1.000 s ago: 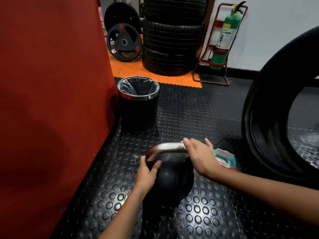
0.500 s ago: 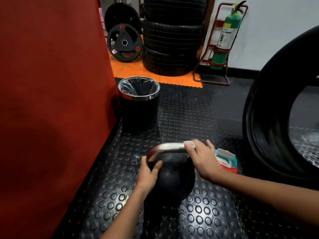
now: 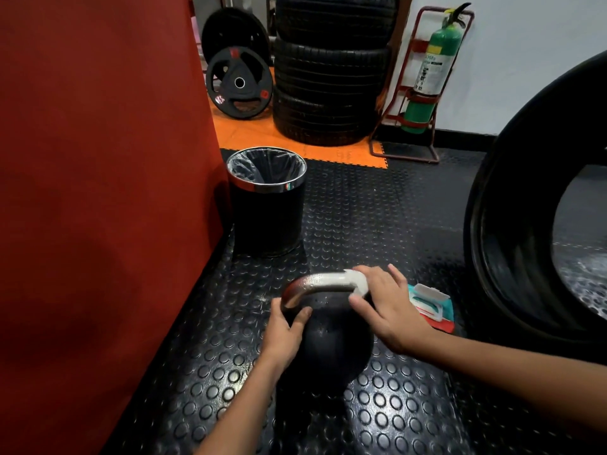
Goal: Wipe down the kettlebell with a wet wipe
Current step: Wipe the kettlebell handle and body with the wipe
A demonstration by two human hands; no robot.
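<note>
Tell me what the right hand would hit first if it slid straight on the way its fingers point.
Probably nothing soon: the right hand points up-left along the kettlebell handle, and beyond it stands the bin, though depth is unclear.

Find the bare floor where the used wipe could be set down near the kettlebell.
Free: the studded mat between bin, kettlebell and big tyre; also the mat nearer the camera, between the forearms. Crowded: right of the kettlebell, where the wipes pack lies against the tyre.
</note>
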